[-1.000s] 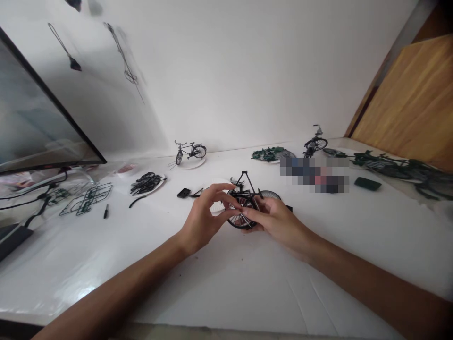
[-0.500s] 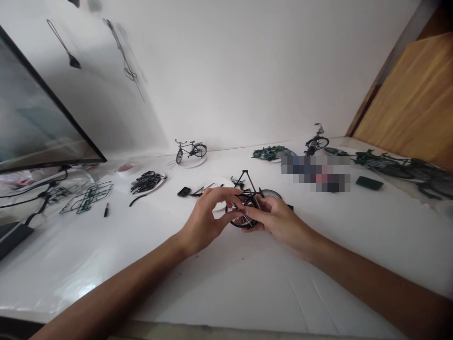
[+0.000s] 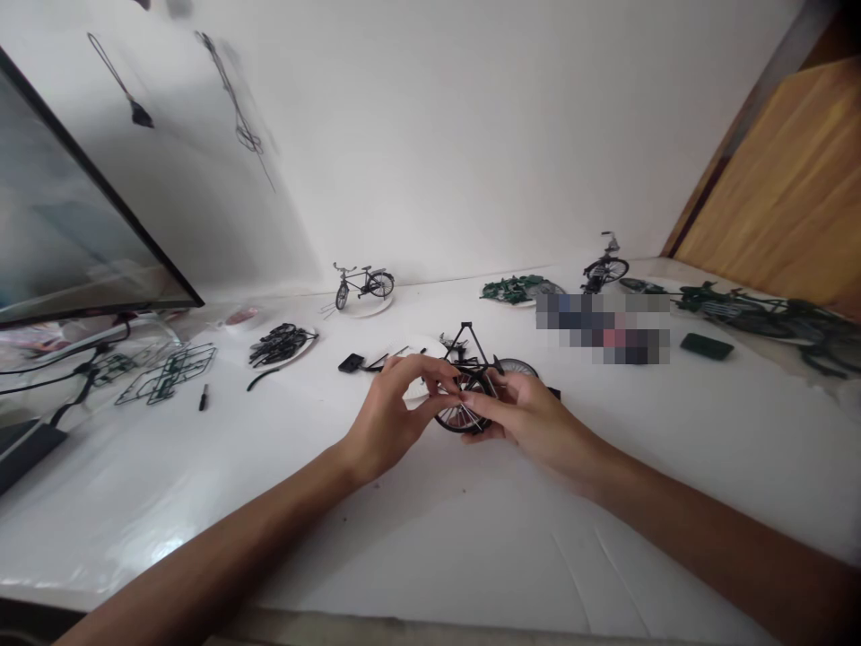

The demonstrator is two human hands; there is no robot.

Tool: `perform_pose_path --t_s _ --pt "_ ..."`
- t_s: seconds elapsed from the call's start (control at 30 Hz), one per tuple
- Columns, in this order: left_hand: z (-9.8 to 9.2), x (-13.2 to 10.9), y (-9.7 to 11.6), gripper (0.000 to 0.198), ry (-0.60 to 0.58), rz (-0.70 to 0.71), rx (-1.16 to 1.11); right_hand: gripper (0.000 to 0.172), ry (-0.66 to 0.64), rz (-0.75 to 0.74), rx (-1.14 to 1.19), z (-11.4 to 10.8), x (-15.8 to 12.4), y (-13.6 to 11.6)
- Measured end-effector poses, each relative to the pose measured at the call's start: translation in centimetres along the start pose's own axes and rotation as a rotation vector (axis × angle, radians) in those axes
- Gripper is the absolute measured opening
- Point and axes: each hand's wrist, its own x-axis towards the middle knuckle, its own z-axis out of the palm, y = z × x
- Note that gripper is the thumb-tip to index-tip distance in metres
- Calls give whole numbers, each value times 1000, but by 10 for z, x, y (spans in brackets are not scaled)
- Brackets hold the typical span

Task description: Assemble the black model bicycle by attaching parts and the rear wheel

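A small black metal model bicycle [image 3: 474, 352] stands on the white table, its spoked front wheel [image 3: 461, 418] partly behind my fingers. My left hand [image 3: 394, 417] comes in from the left, with its thumb and fingertips pinched at the wheel's spokes. My right hand [image 3: 531, 417] grips the same wheel from the right, and its fingers overlap the rim. Whatever lies at the pinch point is too small to make out.
Model bicycles [image 3: 363, 285] stand at the back, beside plates of black parts [image 3: 282, 345] and green parts [image 3: 517, 289]. Green sprue frames [image 3: 165, 375], a small screwdriver [image 3: 203, 397] and a monitor [image 3: 81, 206] lie left. A blurred patch covers part of the table.
My hands stay on the wheel, with only small finger shifts. The whole view has drifted slightly.
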Motion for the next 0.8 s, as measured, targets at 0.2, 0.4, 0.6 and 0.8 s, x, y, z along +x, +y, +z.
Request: perform_pose_path --t_s 0.2,0.4,0.6,0.8 --pt "-2 0 5 9 -52 32 34 24 12 13 19 -1 -1 1" --pt "-1 1 5 12 -55 38 30 24 -21 12 13 2 -2 -4" --pt "-5 3 4 5 -78 55 52 29 12 27 15 0 0 0" --pt "-5 1 8 17 -123 93 51 24 -12 18 34 0 -1 -2"
